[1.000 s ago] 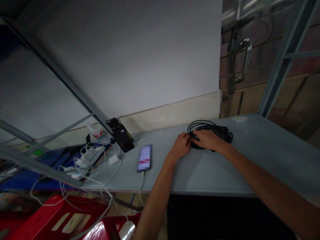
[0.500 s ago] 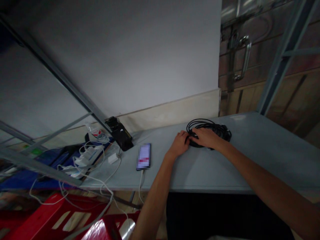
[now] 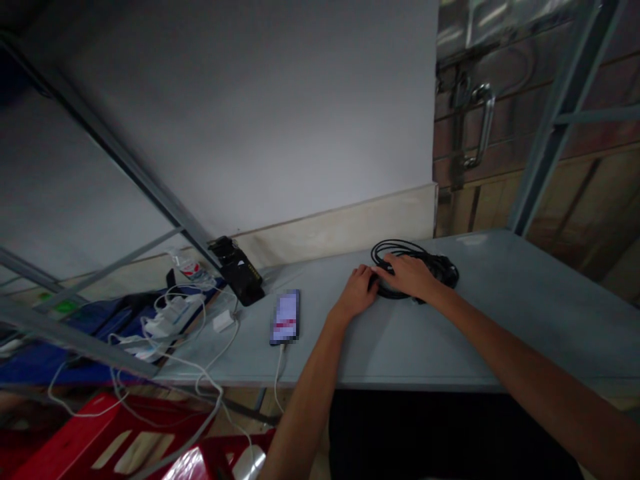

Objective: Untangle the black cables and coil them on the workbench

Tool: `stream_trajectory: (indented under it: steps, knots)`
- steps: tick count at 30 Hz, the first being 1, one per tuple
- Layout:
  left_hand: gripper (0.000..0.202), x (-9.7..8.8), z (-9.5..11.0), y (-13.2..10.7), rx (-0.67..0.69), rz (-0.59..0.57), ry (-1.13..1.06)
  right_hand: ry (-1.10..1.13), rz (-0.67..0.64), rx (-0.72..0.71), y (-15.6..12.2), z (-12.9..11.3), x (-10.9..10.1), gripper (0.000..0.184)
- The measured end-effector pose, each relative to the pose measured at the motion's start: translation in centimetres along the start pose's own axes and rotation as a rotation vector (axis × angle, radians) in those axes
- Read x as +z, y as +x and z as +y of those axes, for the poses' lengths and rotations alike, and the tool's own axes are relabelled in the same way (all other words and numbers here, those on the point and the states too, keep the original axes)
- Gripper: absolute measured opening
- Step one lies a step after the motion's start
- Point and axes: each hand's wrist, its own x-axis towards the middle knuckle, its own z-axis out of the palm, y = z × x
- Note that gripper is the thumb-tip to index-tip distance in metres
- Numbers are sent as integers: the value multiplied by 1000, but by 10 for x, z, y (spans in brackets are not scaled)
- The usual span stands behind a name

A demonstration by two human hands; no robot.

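Cable coil [image 3: 442, 268], black, lies flat on the grey counter [image 3: 525, 313], towards its far side, just short of the wall's pale skirting. Its oval outline has its long axis running left to right along the counter's back edge, with a looser loop at the far left and a thicker bundle at the right end. The right grip [image 3: 407, 275] is laid palm-down on the coil's left half, fingers spread flat over the strands and clasping nothing. The left grip [image 3: 357, 291] touches the coil's left rim with bent fingers; whether it pinches a strand I cannot tell. Well to the left, a phone [image 3: 286, 317] lies screen-up and lit, its long axis pointing away towards the wall, with a white lead [image 3: 278, 373] plugged into its near end and hanging over the counter's edge
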Motion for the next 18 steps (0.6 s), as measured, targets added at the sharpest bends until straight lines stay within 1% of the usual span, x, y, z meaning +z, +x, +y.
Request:
stream_trajectory:
  steps: [3, 7, 9, 12, 15, 18]
  knots:
    - [24, -1, 1, 0, 22, 12, -30, 68, 102, 75, 3, 1, -4, 61]
    - [32, 0, 0, -1, 20, 27, -48, 234, 284, 142, 7, 6, -7, 58]
    - [42, 0, -1, -2, 13, 28, -51, 314, 364, 135, 7, 7, -8, 58]
    - [57, 0, 0, -3, 9, 28, -63, 389, 452, 95, 4, 5, -10, 58]
    - [68, -1, 2, -4, 9, 26, -78, 416, 548, 63, -1, 1, -13, 55]
    - [78, -3, 3, -4, 2, 18, -89, 424, 619, 66, -6, -1, -17, 51]
